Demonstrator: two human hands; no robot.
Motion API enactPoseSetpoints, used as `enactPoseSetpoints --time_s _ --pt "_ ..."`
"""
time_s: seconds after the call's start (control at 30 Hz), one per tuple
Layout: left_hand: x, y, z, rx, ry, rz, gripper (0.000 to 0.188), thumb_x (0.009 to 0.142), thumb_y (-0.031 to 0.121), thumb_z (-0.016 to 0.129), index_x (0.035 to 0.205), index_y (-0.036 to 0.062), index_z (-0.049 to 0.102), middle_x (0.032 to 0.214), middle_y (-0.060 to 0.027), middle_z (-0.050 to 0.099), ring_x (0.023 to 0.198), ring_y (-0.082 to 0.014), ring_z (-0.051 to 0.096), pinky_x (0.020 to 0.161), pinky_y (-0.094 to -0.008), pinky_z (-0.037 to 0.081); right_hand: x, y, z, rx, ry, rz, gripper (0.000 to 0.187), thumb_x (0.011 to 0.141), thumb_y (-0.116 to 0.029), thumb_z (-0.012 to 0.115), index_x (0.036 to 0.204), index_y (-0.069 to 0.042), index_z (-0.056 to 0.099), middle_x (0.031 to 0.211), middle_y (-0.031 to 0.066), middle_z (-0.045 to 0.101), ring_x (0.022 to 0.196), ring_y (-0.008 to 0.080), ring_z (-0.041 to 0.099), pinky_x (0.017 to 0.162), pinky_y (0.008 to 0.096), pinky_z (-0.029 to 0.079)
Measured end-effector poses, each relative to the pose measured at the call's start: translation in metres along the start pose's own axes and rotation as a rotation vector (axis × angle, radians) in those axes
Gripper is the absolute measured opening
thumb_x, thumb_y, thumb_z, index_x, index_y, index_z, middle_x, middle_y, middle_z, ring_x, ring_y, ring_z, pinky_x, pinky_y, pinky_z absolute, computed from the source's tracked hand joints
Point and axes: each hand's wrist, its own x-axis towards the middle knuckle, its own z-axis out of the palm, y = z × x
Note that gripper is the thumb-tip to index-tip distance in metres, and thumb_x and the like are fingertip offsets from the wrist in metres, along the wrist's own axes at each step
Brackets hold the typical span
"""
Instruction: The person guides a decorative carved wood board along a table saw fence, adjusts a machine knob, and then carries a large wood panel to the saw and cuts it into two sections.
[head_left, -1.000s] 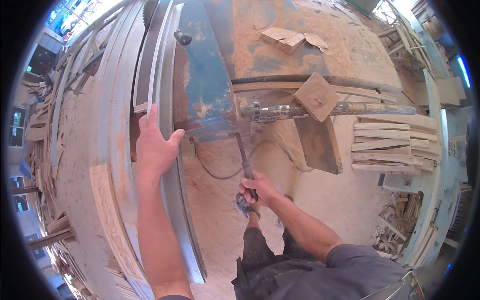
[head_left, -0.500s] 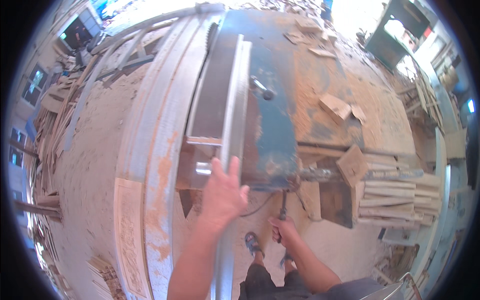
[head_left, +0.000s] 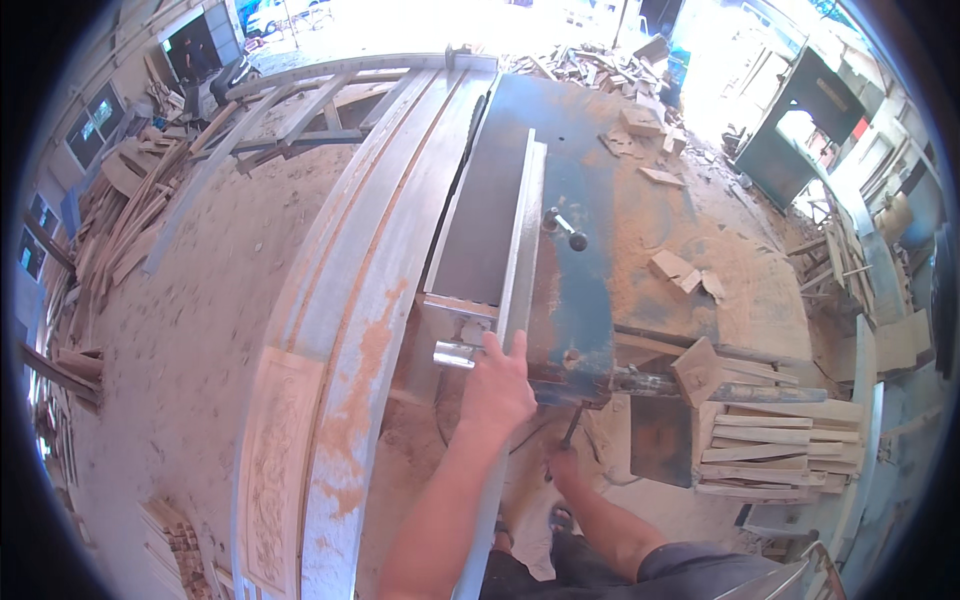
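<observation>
My left hand (head_left: 497, 390) lies on the near end of a long metal fence (head_left: 524, 235), its fingers spread and stretched forward over it. The fence stands on the blue and grey table (head_left: 585, 290) of a saw. Below the table's near edge, my right hand (head_left: 563, 466) is closed round the lower end of a thin dark rod (head_left: 573, 428). A small lever with a black knob (head_left: 577, 241) sits on the table right of the fence. Beside my left fingers a shiny metal cylinder (head_left: 454, 353) sticks out.
Left of the saw slot runs a long sliding table (head_left: 395, 240) dusted with sawdust; a carved wooden panel (head_left: 283, 470) lies on its near end. A sawdust-covered board (head_left: 740, 320) with wood offcuts (head_left: 676, 270) is at right, above stacked wood strips (head_left: 755, 437). A round bar (head_left: 740, 391) crosses there.
The view has shifted, so the saw sits lower and further right. My left hand stays on the fence end. My right hand still grips the rod, which now slants more.
</observation>
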Motion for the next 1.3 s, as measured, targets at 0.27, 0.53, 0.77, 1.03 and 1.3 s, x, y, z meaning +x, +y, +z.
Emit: enactPoseSetpoints --time_s 0.27,0.53,0.77,1.03,1.3 --pt "-0.077 -0.009 0.010 -0.115 0.102 -0.028 0.073 0.088 0.016 0.066 0.152 0.0069 0.031 0.144 -0.0293 0.040 0.126 -0.0476 0.049 0.102 -0.0505 0.046 -0.178 -0.096 -0.039 -0.229 -0.426 0.252 0.010 0.093 -0.012 0.063 0.094 -0.003 0.067 0.063 0.0032 0.056 0.048 0.0137 0.051 0.042 0.0301 0.039" --pt "-0.280 0.030 0.001 -0.107 0.095 -0.445 0.067 0.090 0.016 0.062 0.150 0.0055 0.034 0.135 -0.0200 0.054 0.121 -0.0399 0.056 0.099 -0.0485 0.048 -0.128 -0.328 0.034 0.106 -0.597 -0.152 0.027 0.085 -0.002 0.065 0.108 -0.008 0.051 0.072 0.0014 0.055 0.050 0.0119 0.050 0.041 0.0276 0.041" --pt "-0.483 0.075 0.089 -0.301 0.537 -0.933 0.062 0.089 0.013 0.063 0.146 0.0028 0.042 0.136 -0.0226 0.055 0.122 -0.0401 0.056 0.103 -0.0478 0.047 -0.130 -0.286 0.046 -0.113 -0.677 -0.275 0.063 0.086 0.000 0.061 0.145 -0.004 0.038 0.091 0.0099 0.063 0.058 0.0170 0.061 0.047 0.0299 0.049" --pt "-0.748 0.223 0.392 -0.683 0.620 -1.893 0.061 0.082 0.017 0.063 0.140 0.0004 0.054 0.125 -0.0238 0.065 0.115 -0.0382 0.064 0.100 -0.0450 0.050 -0.269 -0.142 0.004 -0.512 -0.946 -0.658 0.055 0.089 -0.006 0.062 0.142 -0.001 0.048 0.113 0.0147 0.065 0.090 0.0236 0.065 0.074 0.0316 0.054" --pt "-0.860 0.439 0.607 -1.240 0.674 -2.522 0.062 0.080 0.023 0.060 0.137 -0.0017 0.057 0.136 -0.0254 0.059 0.128 -0.0376 0.057 0.107 -0.0392 0.045 -0.412 -0.080 0.082 -0.752 -1.273 -1.055 0.052 0.087 -0.008 0.056 0.137 0.005 0.053 0.130 0.0202 0.062 0.116 0.0303 0.062 0.100 0.0398 0.049"
